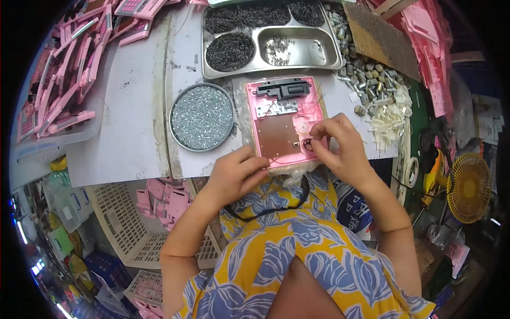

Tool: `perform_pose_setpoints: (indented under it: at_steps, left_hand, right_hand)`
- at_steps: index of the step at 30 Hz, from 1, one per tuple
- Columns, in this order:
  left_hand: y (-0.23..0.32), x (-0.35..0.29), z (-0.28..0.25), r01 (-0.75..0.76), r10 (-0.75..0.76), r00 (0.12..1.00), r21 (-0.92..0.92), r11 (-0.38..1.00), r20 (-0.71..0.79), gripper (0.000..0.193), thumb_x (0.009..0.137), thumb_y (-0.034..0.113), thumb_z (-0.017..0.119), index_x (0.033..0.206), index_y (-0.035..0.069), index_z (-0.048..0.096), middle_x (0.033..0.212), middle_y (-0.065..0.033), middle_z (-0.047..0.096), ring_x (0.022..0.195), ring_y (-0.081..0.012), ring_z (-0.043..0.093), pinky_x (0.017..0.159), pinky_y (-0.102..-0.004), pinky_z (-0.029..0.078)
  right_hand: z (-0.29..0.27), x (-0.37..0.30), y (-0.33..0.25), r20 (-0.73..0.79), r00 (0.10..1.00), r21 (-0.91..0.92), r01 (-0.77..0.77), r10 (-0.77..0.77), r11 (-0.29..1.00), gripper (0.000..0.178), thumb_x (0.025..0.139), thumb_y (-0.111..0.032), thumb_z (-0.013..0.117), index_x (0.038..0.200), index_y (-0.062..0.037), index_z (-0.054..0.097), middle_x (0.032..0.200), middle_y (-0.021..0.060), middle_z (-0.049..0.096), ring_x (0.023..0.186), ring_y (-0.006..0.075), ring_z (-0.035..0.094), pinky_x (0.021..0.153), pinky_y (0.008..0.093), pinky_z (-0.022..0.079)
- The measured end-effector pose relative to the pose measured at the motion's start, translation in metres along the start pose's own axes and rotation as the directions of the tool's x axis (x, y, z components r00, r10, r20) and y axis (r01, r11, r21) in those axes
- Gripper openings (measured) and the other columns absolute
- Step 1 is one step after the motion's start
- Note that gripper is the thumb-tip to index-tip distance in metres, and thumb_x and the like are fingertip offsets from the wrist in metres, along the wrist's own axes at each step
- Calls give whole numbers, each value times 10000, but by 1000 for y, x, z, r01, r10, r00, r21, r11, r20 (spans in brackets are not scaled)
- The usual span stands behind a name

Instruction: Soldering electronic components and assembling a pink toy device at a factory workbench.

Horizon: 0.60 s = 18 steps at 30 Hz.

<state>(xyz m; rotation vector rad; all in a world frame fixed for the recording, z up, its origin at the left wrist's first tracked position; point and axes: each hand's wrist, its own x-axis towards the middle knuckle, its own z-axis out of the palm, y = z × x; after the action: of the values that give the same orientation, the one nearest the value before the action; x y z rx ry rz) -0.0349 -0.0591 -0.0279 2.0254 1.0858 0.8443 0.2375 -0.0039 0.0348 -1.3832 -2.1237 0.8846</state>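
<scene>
A pink plastic casing [255,125] lies open on the table in front of me, on clear plastic wrap. Inside it are a brown circuit board [276,135], a black plastic mechanism [289,89] and a silver metal plate [276,108]. My left hand [236,173] grips the casing's lower left corner, fingers bent together over the edge. At the lower right of the casing, my right hand [342,149] is closed, thumb and forefinger at a small dark ring-shaped part [307,144]. The fingertips partly cover that part. Thin wires run along the casing's right side.
A round dish of small screws [202,117] stands left of the casing. Behind is a metal tray [265,68] of dark springs. Silver cylinders [372,77] and white plastic pieces [390,122] are heaped right. Pink casings [69,80] pile up far left; a crate [125,223] stands below.
</scene>
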Motion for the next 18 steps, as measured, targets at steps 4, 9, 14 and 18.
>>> perform_pose_setpoints:
  at_steps: [4, 9, 14, 18]
  left_hand:
    - [2, -1, -1, 36, -36, 999, 6, 999, -13, 232, 813, 94, 800, 1027, 87, 708, 828, -84, 595, 706, -262, 626, 609, -353, 499]
    - [2, -3, 0, 61, -61, 998, 2, 998, -18, 250, 803, 57, 808, 1034, 76, 716, 824, -84, 606, 708, -242, 626, 616, -336, 490]
    - [2, -2, 1, 72, -72, 997, -8, 997, -12, 248, 789, 58, 814, 1017, 64, 716, 818, -87, 611, 711, -247, 628, 615, -340, 488]
    - [1, -1, -2, 70, -70, 997, 6, 998, 23, 248, 781, 66, 815, 1007, 54, 714, 810, -90, 607, 704, -250, 624, 610, -342, 485]
  right_hand:
    - [15, -4, 12, -29, 971, -224, 226, -238, 948, 178, 774, -98, 748, 927, -63, 663, 809, 52, 648, 872, 293, 570, 784, 399, 489]
    - [19, 0, 14, -63, 932, -246, 333, -358, 910, 211, 734, -119, 804, 888, -59, 673, 815, 46, 657, 859, 286, 584, 753, 383, 497]
    - [29, -5, 38, -173, 878, -168, 421, -446, 892, 224, 692, -119, 845, 853, -57, 702, 907, 44, 696, 816, 265, 583, 698, 345, 500]
    - [27, -7, 33, -145, 892, -229, 391, -428, 891, 226, 713, -148, 850, 873, -66, 714, 942, 37, 706, 826, 259, 585, 705, 341, 501]
